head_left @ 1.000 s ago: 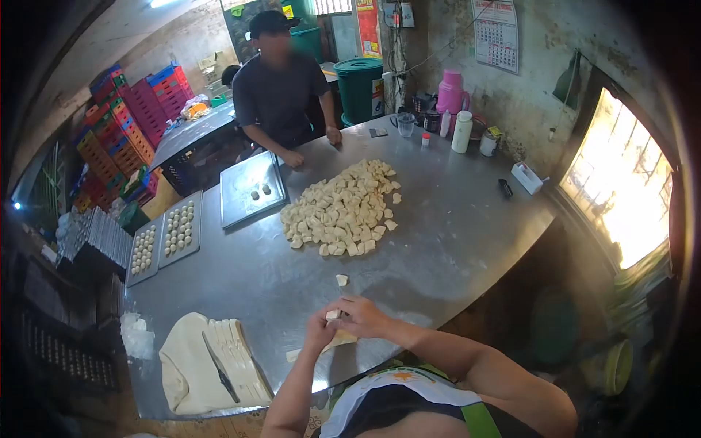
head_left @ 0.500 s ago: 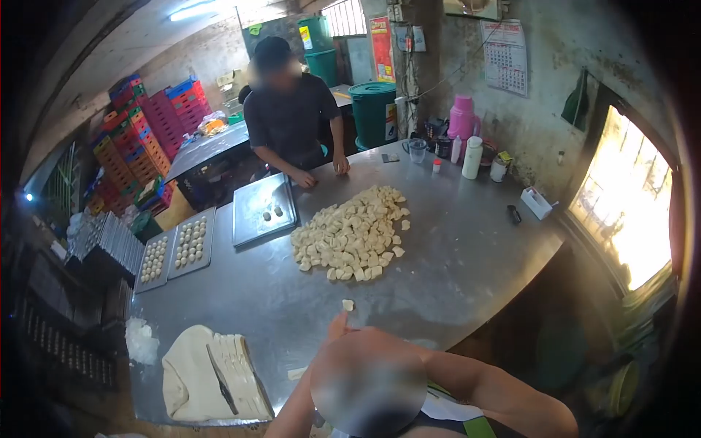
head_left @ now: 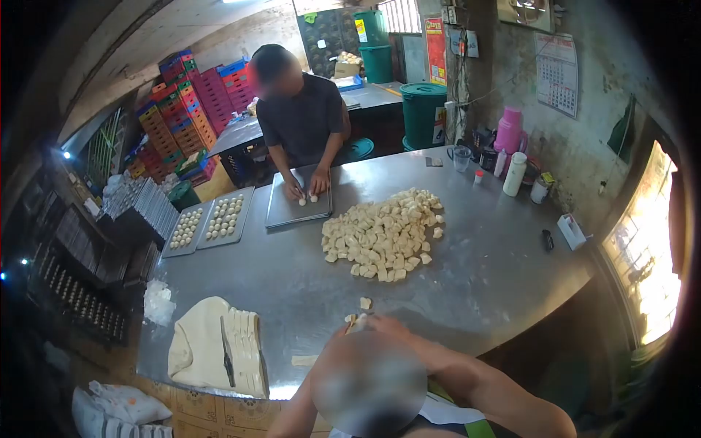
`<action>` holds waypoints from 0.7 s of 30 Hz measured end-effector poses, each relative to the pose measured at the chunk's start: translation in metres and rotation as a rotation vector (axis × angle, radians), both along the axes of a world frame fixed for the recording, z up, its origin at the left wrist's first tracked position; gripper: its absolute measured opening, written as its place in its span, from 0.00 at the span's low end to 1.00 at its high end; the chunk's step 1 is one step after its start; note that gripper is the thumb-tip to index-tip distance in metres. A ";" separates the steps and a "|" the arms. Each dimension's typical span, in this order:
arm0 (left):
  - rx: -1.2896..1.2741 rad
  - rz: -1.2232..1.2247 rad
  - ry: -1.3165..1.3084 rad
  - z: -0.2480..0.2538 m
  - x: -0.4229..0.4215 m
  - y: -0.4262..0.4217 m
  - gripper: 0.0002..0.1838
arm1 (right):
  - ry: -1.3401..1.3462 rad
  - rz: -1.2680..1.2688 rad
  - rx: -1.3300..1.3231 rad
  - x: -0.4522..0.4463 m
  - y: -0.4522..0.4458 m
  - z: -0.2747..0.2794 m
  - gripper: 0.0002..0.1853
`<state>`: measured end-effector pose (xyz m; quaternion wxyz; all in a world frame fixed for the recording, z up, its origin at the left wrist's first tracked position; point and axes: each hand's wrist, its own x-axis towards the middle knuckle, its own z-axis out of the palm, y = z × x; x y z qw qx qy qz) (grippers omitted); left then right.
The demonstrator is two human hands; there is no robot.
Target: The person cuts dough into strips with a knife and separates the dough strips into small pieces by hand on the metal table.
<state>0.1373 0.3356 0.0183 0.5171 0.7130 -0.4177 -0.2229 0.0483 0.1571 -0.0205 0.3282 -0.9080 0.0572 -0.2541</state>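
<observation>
Though half-hidden — hands near dough

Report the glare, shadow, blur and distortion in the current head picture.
Head view: the window at right is overexposed to near white; the metal table catches glare along its near edge; a soft shadow lies beside the right hand; a blurred oval sits just below it; wide-angle distortion seems to curve the table's right edge; the corners go black.

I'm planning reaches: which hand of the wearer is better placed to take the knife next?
Probably the left hand: the knife lies on the dough slab to that side, and the right hand is farther across. A blur hides part of that area, so both grips are unclear.
</observation>
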 end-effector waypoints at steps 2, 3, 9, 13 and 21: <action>-0.307 0.096 -0.255 -0.037 0.018 -0.014 0.15 | 0.038 0.074 0.069 0.007 0.008 0.020 0.21; -0.301 0.092 -0.249 -0.043 0.027 -0.013 0.15 | 0.090 0.146 0.157 0.006 0.019 0.030 0.21; 0.219 -0.150 -0.160 -0.042 0.039 -0.014 0.16 | 0.034 0.023 0.131 0.013 0.041 0.055 0.21; 0.157 -0.344 -0.064 0.001 0.027 0.002 0.18 | 0.645 -0.228 0.025 0.012 0.010 0.009 0.20; -0.227 -0.157 -0.133 -0.027 0.049 -0.017 0.21 | 0.158 -0.074 0.071 0.001 0.048 0.055 0.21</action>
